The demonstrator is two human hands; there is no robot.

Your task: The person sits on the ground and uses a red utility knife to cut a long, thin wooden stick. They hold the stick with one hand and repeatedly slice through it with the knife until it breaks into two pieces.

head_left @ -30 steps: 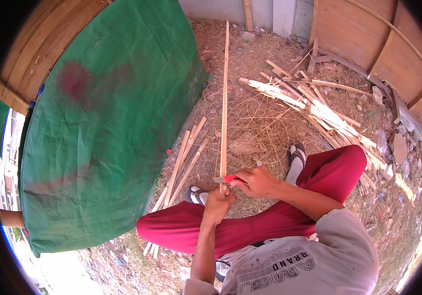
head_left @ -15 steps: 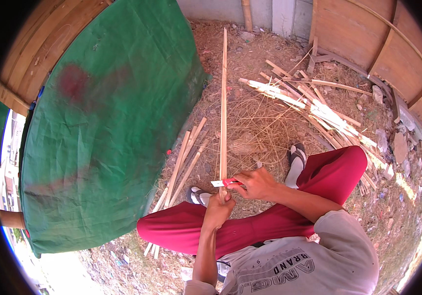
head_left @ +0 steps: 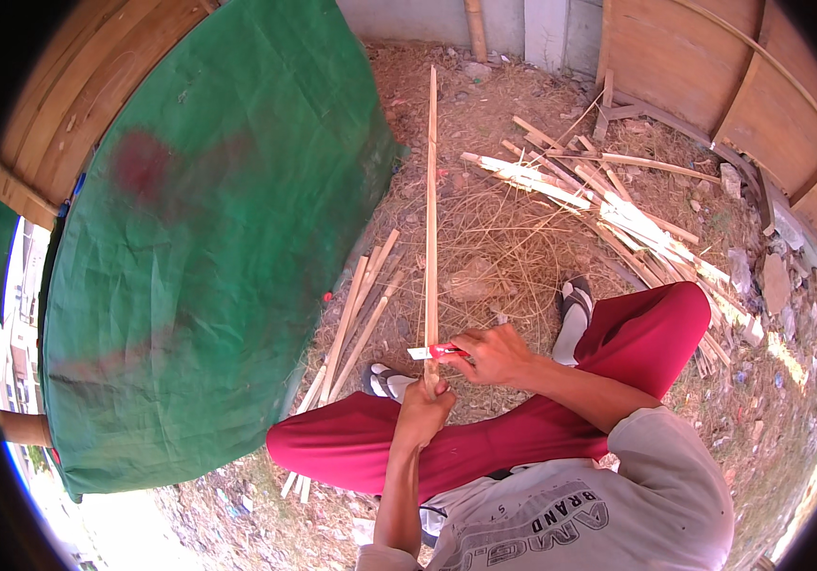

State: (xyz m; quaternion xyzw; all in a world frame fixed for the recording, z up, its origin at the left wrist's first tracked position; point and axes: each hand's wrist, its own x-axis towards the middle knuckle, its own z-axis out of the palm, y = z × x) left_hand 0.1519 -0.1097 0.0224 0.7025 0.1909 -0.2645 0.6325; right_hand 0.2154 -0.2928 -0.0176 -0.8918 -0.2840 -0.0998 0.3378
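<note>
A long thin bamboo strip (head_left: 431, 200) stands nearly upright in front of me, its top end reaching toward the far wall. My left hand (head_left: 424, 409) is closed around the strip's lower end. Just above it, my right hand (head_left: 494, 355) grips a small knife (head_left: 439, 352) with a red handle, its pale blade lying crosswise against the strip. I sit on the ground in red trousers (head_left: 484, 443) with my legs crossed, sandals on both feet.
A big green tarpaulin (head_left: 208, 228) hangs at my left. Several split bamboo sticks (head_left: 356, 319) lie by my left foot, and a larger heap of strips (head_left: 608, 205) lies to the right on dry shavings. Wooden boards (head_left: 713, 76) close the back right.
The strip has shifted slightly; the knife stays against it near my left hand. Both hands keep their hold.
</note>
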